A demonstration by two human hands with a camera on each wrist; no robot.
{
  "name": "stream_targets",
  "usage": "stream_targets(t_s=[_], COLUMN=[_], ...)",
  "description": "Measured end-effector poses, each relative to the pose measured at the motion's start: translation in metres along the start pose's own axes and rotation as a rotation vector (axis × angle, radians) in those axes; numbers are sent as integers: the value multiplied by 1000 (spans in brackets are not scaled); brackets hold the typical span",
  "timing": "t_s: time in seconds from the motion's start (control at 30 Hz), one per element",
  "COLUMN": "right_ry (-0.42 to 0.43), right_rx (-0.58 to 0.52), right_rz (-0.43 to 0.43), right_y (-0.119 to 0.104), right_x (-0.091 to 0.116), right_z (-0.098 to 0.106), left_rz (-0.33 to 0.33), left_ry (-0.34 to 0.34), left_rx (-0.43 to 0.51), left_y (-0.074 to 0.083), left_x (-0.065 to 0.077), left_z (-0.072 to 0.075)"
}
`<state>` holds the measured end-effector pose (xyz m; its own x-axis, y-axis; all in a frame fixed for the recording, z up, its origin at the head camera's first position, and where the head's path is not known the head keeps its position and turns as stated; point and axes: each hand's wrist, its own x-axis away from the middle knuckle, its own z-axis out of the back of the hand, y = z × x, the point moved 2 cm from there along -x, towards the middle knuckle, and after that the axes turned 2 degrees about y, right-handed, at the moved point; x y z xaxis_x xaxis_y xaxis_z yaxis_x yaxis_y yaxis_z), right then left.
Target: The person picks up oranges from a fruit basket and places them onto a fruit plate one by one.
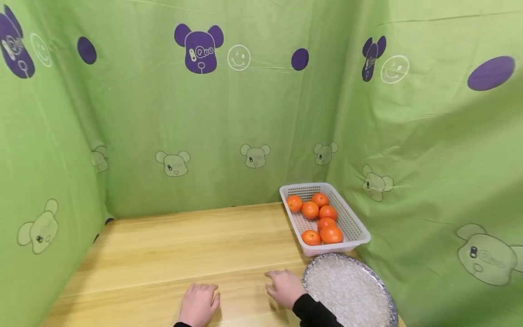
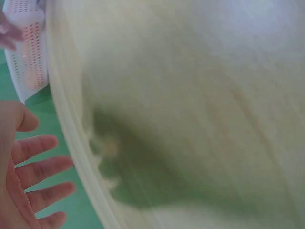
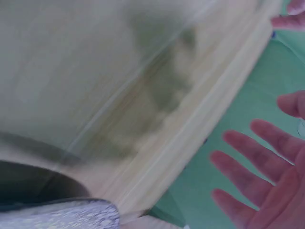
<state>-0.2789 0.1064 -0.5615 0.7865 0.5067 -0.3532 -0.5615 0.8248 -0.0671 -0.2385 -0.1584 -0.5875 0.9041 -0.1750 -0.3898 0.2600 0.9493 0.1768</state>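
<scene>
Above the tabletop (image 1: 175,250), fingers (image 2: 45,171) (image 3: 241,176) apart, empty.

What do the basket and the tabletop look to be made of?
White basket: probably molded plastic with a satin finish, judging by its regularly perforated walls.
Tabletop: wood or wood-look laminate, from its pale grain; fairly glossy, as the wrist views show reflections.

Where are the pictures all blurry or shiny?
Left wrist: the table looks hazy, with pale glare at top right and a fuzzy dark patch lower down; right wrist: hazy table again, with smudgy dark patches; head: brighter and clearer, orange-red fruit included.
</scene>
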Motion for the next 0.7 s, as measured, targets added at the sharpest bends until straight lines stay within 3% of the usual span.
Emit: stream_targets(t_s=[0.17,0.23,0.4,0.5,0.7], right_ry=[-15,-40,-198,-222,-192], right_rx=[-49,-41,-28,-23,-24], right_rz=[-146,-265,-565,-628,-632], right_y=[18,29,44,44,24], right_x=[35,51,81,89,95], right_z=[5,3,-8,-19,-30], left_rz=[25,40,81,109,171], left_ry=[26,22,-13,-40,-99], left_rx=[58,77,97,111,165], left_y=[-2,-3,-9,-12,-13], left_x=[3,5,11,14,20], left_z=[12,17,24,25,20])
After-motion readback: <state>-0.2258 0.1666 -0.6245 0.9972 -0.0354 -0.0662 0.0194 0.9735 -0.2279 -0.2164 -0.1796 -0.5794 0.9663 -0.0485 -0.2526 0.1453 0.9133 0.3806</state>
